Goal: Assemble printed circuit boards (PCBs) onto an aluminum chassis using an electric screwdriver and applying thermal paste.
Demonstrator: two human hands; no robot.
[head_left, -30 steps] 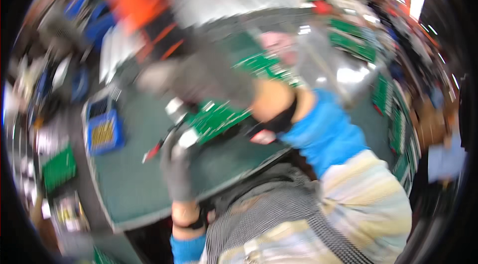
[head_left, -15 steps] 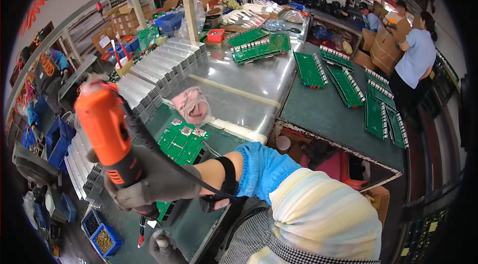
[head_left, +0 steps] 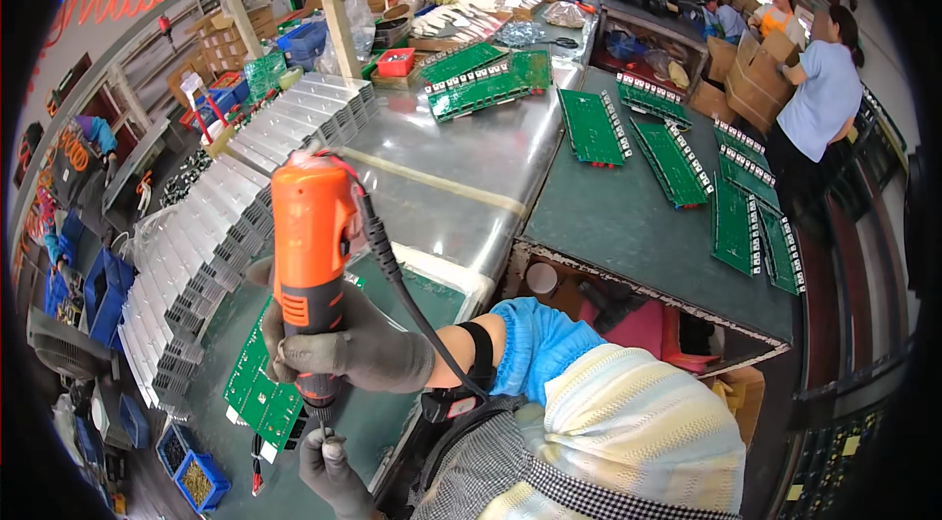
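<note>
My gloved right hand (head_left: 368, 343) grips an orange and black electric screwdriver (head_left: 309, 226), held upright with its bit pointing down. From its top a black cord runs down past my wrist. My gloved left hand (head_left: 336, 481) is at the lower edge, thumb and fingers pinched together right at the bit's tip. What they pinch is too small to make out. Behind the screwdriver a green circuit board (head_left: 263, 397) lies on the bench, partly covered by my right hand. Red and black leads (head_left: 257, 466) lie beside the board.
Silver finned metal parts (head_left: 201, 240) stand in a long row at left. A blue bin (head_left: 222, 491) holds small brass-coloured pieces. Several green boards (head_left: 594, 128) lie on the right-hand table and metal bench. Co-workers, one in a light blue shirt (head_left: 824, 78), stand around cardboard boxes at far right.
The screwdriver has moved right and swung upright, its bit coming down to my left fingers. My left hand has closed into a pinch there. The pink roll no longer shows.
</note>
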